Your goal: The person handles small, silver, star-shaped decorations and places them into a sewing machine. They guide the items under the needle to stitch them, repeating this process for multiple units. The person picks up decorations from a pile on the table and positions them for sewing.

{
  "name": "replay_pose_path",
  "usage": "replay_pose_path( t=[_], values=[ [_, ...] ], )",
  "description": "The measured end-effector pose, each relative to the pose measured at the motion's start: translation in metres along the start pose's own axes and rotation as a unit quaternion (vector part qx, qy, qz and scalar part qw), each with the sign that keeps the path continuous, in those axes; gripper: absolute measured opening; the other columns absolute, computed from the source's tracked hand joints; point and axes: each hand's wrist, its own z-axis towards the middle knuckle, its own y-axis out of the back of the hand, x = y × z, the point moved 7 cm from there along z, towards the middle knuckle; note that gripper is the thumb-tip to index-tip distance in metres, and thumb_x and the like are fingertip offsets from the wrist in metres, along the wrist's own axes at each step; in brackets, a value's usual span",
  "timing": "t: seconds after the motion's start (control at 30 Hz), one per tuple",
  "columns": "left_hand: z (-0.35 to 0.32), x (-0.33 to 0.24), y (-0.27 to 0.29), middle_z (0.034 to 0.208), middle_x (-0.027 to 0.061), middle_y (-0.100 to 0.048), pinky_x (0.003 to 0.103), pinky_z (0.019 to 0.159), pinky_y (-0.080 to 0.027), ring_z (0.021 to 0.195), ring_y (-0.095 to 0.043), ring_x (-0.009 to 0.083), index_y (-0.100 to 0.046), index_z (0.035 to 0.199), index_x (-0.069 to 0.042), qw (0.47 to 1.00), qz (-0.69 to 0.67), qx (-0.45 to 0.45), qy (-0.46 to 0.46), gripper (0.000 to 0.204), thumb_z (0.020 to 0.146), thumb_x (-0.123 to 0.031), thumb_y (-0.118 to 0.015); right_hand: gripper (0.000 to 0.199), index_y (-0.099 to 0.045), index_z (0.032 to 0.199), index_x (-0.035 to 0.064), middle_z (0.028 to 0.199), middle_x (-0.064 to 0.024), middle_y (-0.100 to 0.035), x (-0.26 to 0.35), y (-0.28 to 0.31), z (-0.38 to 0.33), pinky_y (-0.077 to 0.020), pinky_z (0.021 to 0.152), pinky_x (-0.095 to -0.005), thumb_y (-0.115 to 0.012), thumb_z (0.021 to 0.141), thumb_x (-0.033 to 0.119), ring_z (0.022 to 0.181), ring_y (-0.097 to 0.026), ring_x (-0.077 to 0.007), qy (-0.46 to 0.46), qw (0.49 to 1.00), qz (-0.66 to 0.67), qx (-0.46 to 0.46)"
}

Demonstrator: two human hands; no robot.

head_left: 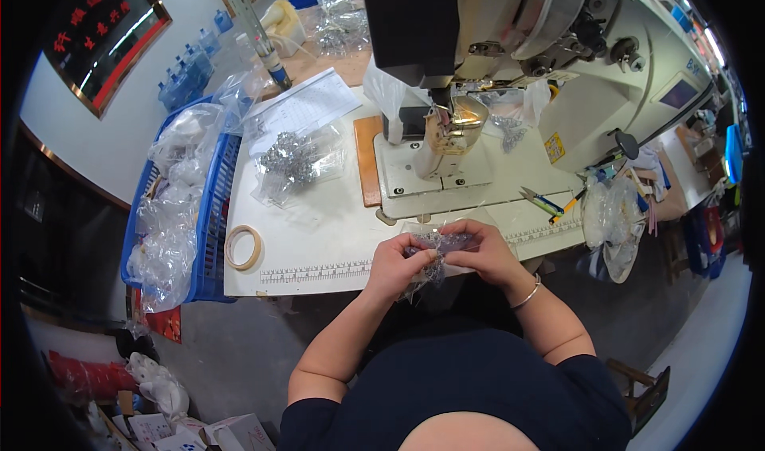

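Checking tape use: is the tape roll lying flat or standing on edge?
Flat: the tape roll shows its full ring and open centre on the white table.

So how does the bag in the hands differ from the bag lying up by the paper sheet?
The held bag is pinched between the left hand and right hand at the table's near edge; the lying bag rests untouched farther back on the table. The held bag looks smaller and nearly flat; the lying bag bulges with a silvery pile. Both are clear plastic with small shiny parts inside.
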Motion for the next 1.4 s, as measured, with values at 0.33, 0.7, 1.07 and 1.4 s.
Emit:
replay_pose_path(
  t=[0.33, 0.7, 1.07, 1.4],
  values=[
    [0.004, -0.003, 0.002, 0.077, 0.0054, -0.062, 0.022, 0.064, -0.048, 0.067, -0.058, 0.0094, -0.061, 0.087, 0.002, 0.999, 0.008, 0.03, -0.021, 0.013, 0.075, -0.002, -0.066, 0.04, -0.053, 0.114, -0.0017, 0.1, -0.0085, -0.06, -0.004, 0.014, 0.004, -0.0481, 0.08, -0.0261, -0.068, 0.078, 0.003, 0.09, -0.058, -0.0112, 0.033, 0.993, 0.1, -0.045],
    [0.017, -0.032, -0.009, 0.07, 0.0022, -0.061, 0.02, 0.059, -0.045, 0.063, -0.055, 0.0061, -0.061, 0.08, 0.001, 0.99, 0.081, 0.114, -0.011, 0.013, 0.074, -0.008, -0.069, 0.029, -0.067, 0.087, 0.0099, 0.099, -0.0034, -0.061, 0.076, 0.005, -0.007, -0.0334, 0.098, -0.041, -0.079, 0.062, 0.017, 0.116, -0.045, -0.0289, 0.26, 0.834, -0.482, -0.062],
    [0.026, -0.034, -0.016, 0.082, 0.0008, -0.058, 0.021, 0.06, -0.044, 0.068, -0.053, 0.0058, -0.058, 0.099, -0.001, 0.991, 0.042, 0.125, -0.008, 0.027, 0.074, -0.01, -0.065, 0.011, -0.067, 0.071, 0.0135, 0.074, 0.0014, -0.056, 0.08, -0.005, -0.009, -0.0279, 0.089, -0.036, -0.076, 0.064, 0.014, 0.089, -0.05, -0.0176, 0.305, 0.811, -0.477, -0.147],
    [0.052, -0.068, -0.036, 0.087, 0.0025, -0.06, 0.024, 0.068, -0.048, 0.076, -0.056, 0.0094, -0.06, 0.102, -0.002, 0.958, 0.085, 0.274, 0.001, 0.032, 0.077, -0.019, -0.07, 0.011, -0.064, 0.065, 0.0061, 0.064, -0.0046, -0.056, 0.1, 0.024, -0.001, -0.0404, 0.062, -0.0309, -0.074, 0.063, 0.008, 0.065, -0.051, -0.0189, 0.315, 0.868, -0.323, -0.208]
  ],
)
